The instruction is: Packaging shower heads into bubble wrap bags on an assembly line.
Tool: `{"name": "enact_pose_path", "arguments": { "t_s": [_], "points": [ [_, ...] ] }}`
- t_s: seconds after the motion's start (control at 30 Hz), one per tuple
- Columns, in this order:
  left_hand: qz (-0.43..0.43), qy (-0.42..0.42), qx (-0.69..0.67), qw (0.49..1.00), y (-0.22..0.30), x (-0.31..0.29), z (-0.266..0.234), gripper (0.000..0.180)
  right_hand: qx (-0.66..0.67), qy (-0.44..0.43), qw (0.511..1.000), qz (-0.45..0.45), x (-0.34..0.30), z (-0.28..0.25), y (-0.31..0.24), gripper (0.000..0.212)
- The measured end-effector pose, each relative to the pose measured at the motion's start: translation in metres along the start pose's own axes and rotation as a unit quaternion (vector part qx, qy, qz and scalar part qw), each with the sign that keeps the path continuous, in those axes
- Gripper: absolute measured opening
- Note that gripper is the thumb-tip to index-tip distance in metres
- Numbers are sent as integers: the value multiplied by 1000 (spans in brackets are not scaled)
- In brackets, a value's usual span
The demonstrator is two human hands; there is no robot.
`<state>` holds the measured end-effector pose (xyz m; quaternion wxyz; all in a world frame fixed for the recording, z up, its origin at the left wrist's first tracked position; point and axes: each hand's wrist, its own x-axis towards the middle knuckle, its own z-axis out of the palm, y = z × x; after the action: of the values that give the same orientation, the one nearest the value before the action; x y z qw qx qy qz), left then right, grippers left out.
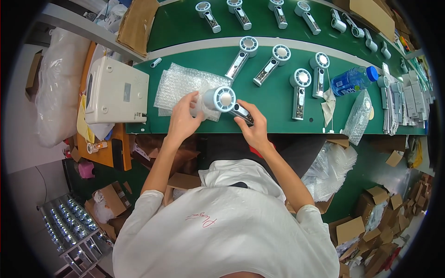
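Observation:
A light-blue handheld fan (219,99) with a round ringed head and a dark-fronted handle is held over the near edge of the green workbench (278,111). My right hand (252,124) grips its handle between thumb and fingers. At the left side of the fan head, my left hand (185,116) is closed on a whitish, see-through sheet (200,103) pressed against the head; whether it is film or cloth I cannot tell. Under and beyond this hand lies a stack of bubble wrap bags (185,83). Beyond the fan, similar handheld fans (273,64) rest on the bench.
A white boxy machine (118,92) stands at the left. To the right are a blue-capped bottle (354,81), a bubble wrap roll (358,118), a whitish cloth (328,106) and flat cartons (410,99). More fans (278,13) line the far green surface. Cardboard boxes (371,227) crowd the floor.

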<state>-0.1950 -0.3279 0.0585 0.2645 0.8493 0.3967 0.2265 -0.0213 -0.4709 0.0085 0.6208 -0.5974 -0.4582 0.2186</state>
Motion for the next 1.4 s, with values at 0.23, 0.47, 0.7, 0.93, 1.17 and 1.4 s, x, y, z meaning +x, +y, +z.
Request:
{"name": "enact_pose_path", "arguments": {
  "t_s": [0.23, 0.47, 0.7, 0.93, 1.17, 1.4],
  "points": [
    [-84, 12, -92, 992, -4, 3, -6, 13, -159, -60, 979, -114, 4, 10, -6, 46],
    [-67, 20, -70, 995, -23, 5, -7, 20, -246, -76, 961, -99, 5, 16, -21, 47],
    [37, -17, -44, 998, 8, 13, -19, 20, -363, -115, 920, -89, 9, 14, -46, 48],
    [156, 8, 16, 988, 84, 22, -28, 17, -268, -118, 952, 85, 56, -5, -92, 56],
    [205, 7, -92, 975, 128, 66, -44, 16, 390, -41, 896, 208, 55, -36, -142, 68],
    [267, -114, -303, 907, 155, 83, -53, 10, 646, -244, 704, 169, 25, -99, -79, 67]
  ]
}}
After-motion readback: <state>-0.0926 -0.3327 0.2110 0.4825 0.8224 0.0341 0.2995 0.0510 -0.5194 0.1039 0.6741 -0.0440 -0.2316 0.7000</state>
